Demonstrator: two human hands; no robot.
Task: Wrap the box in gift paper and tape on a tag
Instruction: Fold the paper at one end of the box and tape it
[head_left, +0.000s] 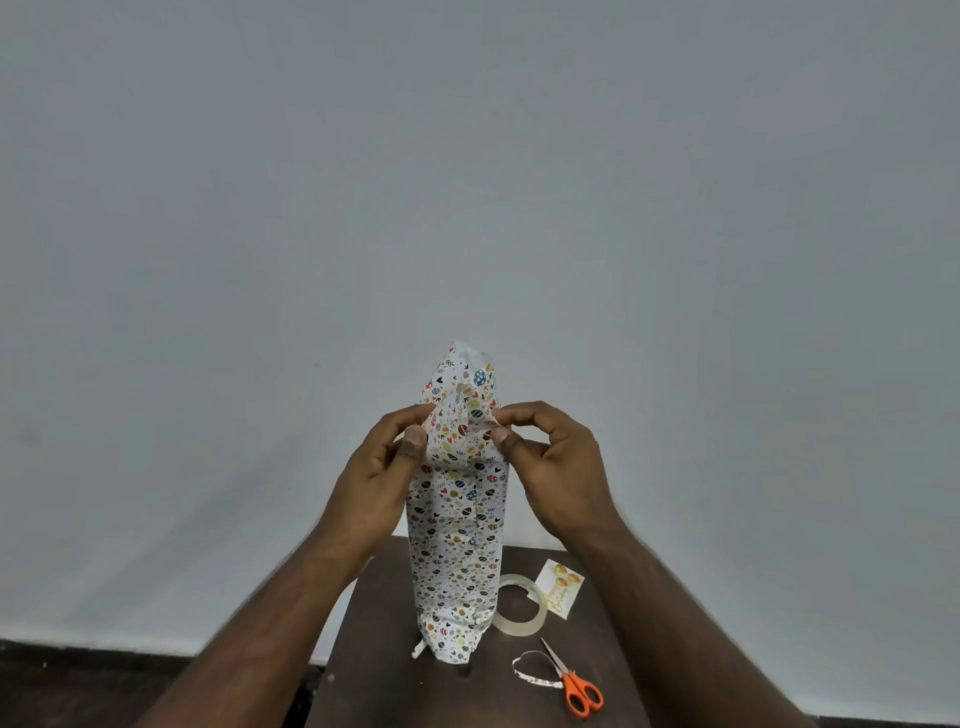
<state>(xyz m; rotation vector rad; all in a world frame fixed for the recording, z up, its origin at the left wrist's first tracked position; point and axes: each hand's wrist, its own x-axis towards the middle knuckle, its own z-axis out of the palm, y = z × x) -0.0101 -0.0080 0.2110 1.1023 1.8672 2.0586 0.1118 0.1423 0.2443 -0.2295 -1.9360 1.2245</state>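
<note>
The tall box wrapped in white paper with small coloured dots and hearts (457, 551) stands upright on its end on the small dark brown table (384, 675), and its top reaches up in front of the plain grey wall (467, 182). At the top, the loose paper sticks up past both hands and looks open at the very end. The left hand (384, 467) pinches the left side of this loose paper between its thumb and fingers. The right hand (550, 462) pinches the right side the same way, with its thumb on the near side of the paper. The two pinches are level with each other, with a strip of paper between them. Far below the hands, at the foot of the box, the paper is folded under and a small white corner pokes out to the left. Just right of the box's foot lies a clear round roll of sticky tape (519, 605). Past it is a small white card tag with gold balloons (560, 590). Nearer to the person lie orange-handled scissors (574, 683), with a thin curled strip of cut paper (530, 670) touching them.
</note>
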